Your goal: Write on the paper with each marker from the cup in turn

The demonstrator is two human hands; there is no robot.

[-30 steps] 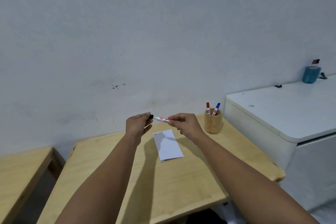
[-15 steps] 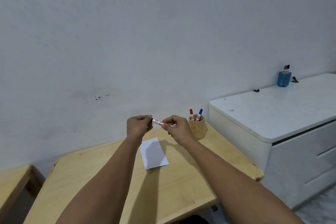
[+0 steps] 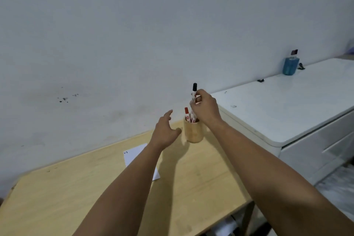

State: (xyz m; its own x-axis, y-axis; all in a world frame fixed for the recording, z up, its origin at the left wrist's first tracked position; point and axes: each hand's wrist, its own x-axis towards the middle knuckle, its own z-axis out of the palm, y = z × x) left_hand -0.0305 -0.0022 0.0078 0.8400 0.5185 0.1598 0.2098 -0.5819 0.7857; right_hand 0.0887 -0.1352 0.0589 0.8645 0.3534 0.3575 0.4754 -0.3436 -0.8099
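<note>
A wooden cup (image 3: 193, 132) stands on the light wooden table (image 3: 201, 174) near the wall. My right hand (image 3: 206, 108) is above the cup, shut on a black-capped marker (image 3: 194, 91) held upright, cap up, its lower end over the cup's mouth. A red-capped marker (image 3: 187, 114) stands in the cup; a third marker is hidden behind my right hand. My left hand (image 3: 165, 132) hovers open just left of the cup, holding nothing. The white paper (image 3: 134, 154) lies on the table with small black marks at its top-left corner, partly covered by my left forearm.
A white cabinet (image 3: 287, 113) stands directly right of the table, higher than the tabletop. A blue container (image 3: 290, 65) sits at its back by the wall. The wall runs close behind the cup.
Both hands held the black marker level over the paper. My left hand has let go and opened; my right hand has carried the marker right and turned it upright over the cup.
</note>
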